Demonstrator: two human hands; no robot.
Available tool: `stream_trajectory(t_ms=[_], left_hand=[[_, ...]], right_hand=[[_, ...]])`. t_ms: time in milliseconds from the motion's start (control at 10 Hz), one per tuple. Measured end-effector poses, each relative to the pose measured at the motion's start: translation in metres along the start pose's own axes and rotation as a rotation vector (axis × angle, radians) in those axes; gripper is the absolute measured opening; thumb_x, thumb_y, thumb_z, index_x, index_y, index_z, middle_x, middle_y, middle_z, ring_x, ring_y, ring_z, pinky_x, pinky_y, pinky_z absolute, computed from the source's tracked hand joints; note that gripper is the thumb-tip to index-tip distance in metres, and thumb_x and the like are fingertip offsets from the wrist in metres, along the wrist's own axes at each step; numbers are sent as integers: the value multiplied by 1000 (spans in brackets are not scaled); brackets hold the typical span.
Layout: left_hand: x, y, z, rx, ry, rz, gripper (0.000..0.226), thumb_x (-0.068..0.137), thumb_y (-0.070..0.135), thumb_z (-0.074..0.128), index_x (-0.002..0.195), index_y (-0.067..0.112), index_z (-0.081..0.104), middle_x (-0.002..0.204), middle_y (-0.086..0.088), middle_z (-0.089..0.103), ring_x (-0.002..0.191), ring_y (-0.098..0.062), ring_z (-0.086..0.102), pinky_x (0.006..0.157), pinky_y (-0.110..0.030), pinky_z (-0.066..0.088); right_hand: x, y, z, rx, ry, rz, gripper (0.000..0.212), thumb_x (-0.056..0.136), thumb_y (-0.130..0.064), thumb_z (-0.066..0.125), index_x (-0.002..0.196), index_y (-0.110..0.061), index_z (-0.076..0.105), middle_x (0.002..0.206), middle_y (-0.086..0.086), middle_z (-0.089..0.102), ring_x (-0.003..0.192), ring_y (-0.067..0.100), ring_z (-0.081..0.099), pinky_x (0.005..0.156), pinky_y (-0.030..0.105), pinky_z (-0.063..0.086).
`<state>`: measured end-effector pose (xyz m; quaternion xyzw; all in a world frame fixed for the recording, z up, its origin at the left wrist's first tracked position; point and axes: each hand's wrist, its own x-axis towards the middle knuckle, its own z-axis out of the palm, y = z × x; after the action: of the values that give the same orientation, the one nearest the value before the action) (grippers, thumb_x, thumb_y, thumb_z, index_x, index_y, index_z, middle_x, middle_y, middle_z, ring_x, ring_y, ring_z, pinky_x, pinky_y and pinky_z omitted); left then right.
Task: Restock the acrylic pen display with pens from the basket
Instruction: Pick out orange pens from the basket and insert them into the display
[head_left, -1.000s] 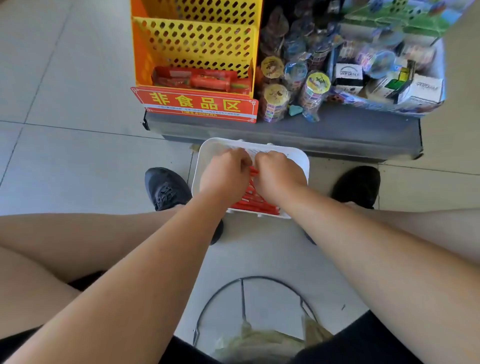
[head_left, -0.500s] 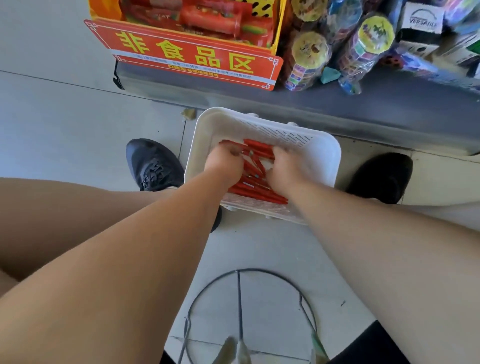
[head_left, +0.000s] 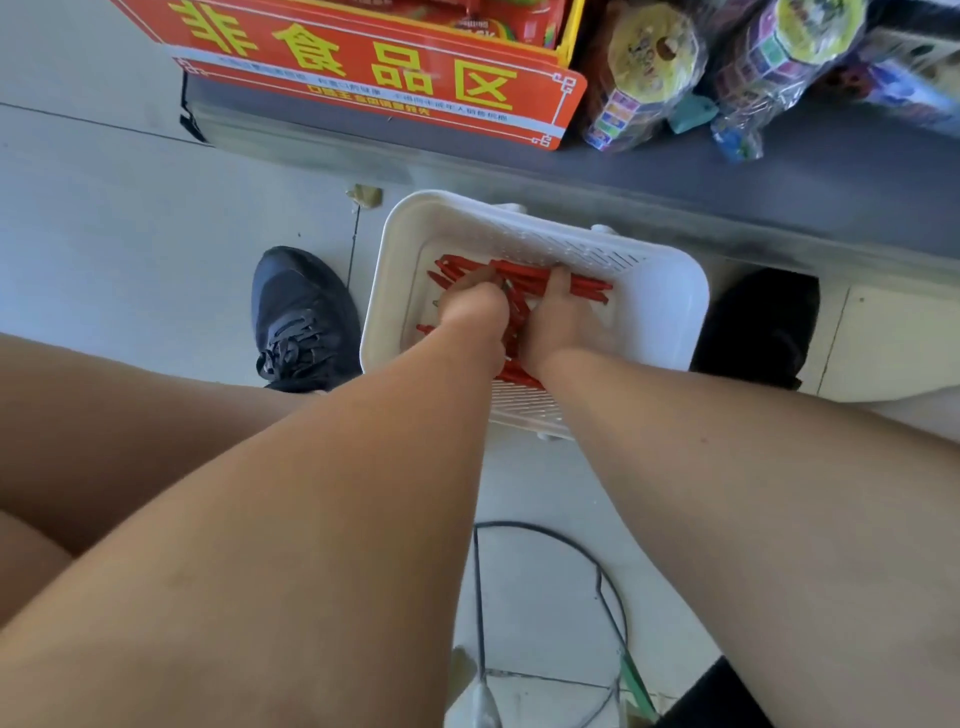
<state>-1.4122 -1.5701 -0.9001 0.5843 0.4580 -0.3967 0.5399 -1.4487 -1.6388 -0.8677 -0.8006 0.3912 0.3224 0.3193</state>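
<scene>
A white plastic basket (head_left: 660, 317) sits on the floor between my feet, holding a pile of red pens (head_left: 582, 286). Both hands are down inside it, side by side. My left hand (head_left: 475, 309) is curled over several red pens on the left of the pile. My right hand (head_left: 558, 317) is closed around a bunch of pens in the middle, fingers pointing away from me. The pens under the hands are hidden. No acrylic pen display is in view.
A grey shelf base (head_left: 675, 176) runs across just behind the basket, carrying a red sign with yellow characters (head_left: 374, 67) and wrapped toy packs (head_left: 649, 67). My dark shoes (head_left: 301, 322) flank the basket. A black wire stool frame (head_left: 545, 597) lies below me.
The view has tipped downward and closer to the basket. Both hands have pushed deeper into the basket and closed on the red pens.
</scene>
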Motion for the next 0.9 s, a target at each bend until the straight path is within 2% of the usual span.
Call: stream_trajectory(t_ms=[100, 200, 300, 400, 500, 600, 700, 800, 900], left_hand=[[-12, -13, 6, 11, -26, 121, 37, 92, 7, 52, 114, 31, 69, 118, -4, 70, 107, -27, 64, 101, -44, 51], [-5, -19, 1, 76, -32, 155, 47, 89, -1, 45, 120, 27, 67, 119, -4, 70, 111, -30, 64, 100, -44, 52], [-9, -17, -5, 0, -16, 131, 49, 93, -5, 41, 126, 22, 64, 121, -4, 70, 116, -26, 64, 103, -40, 50], [-8, -16, -5, -114, 57, 101, 44, 95, -2, 44, 123, 25, 65, 116, 0, 71, 113, -21, 66, 105, -42, 48], [-12, -16, -1, -96, 56, 110, 42, 95, -1, 46, 123, 24, 65, 120, -3, 70, 116, -26, 64, 103, -42, 48], [-7, -12, -1, -127, 80, 68, 39, 97, 0, 42, 117, 23, 67, 110, 2, 71, 96, -19, 66, 98, -38, 50], [4, -9, -4, -118, 35, 29, 36, 102, 7, 36, 117, 20, 67, 88, 10, 66, 98, -17, 65, 92, -32, 52], [8, -2, -7, 46, -40, 0, 27, 104, 22, 38, 119, 17, 60, 102, 5, 68, 120, -18, 59, 83, -29, 53], [16, -1, -13, 224, -34, 30, 40, 96, 21, 56, 136, 18, 57, 135, -8, 61, 120, -28, 62, 59, -30, 50]], right_hand=[[6, 3, 11, -102, 78, 19, 52, 109, -41, 20, 125, -10, 59, 122, 6, 63, 80, 24, 56, 43, 16, 30], [17, 14, 11, -23, 93, 1, 39, 110, -31, 25, 128, -13, 55, 119, -11, 50, 74, 20, 53, 43, 16, 33], [19, 23, 0, 92, 131, 156, 37, 108, -33, 27, 133, -24, 53, 92, -15, 48, 58, 6, 29, 63, 23, 32], [17, 26, 4, 47, 142, 126, 33, 105, -38, 30, 129, -31, 51, 86, -9, 47, 76, 22, 53, 65, 27, 31], [13, 31, 7, -55, 103, 19, 34, 99, -28, 37, 133, -29, 40, 110, 5, 54, 95, 32, 55, 76, 35, 36], [11, 34, 7, 2, 131, 35, 24, 101, -30, 33, 123, -31, 43, 91, -4, 47, 89, 29, 54, 74, 35, 33], [10, 35, 8, 30, 145, 83, 31, 100, -27, 42, 131, -26, 41, 94, -6, 44, 86, 25, 51, 75, 33, 37], [18, 40, 6, 123, 179, 225, 11, 105, -28, 37, 102, -22, 45, 78, -11, 40, 78, 19, 54, 67, 25, 35], [24, 36, 5, 54, 114, 189, 10, 99, -21, 44, 109, -23, 44, 91, -1, 47, 77, 23, 48, 74, 31, 37]])
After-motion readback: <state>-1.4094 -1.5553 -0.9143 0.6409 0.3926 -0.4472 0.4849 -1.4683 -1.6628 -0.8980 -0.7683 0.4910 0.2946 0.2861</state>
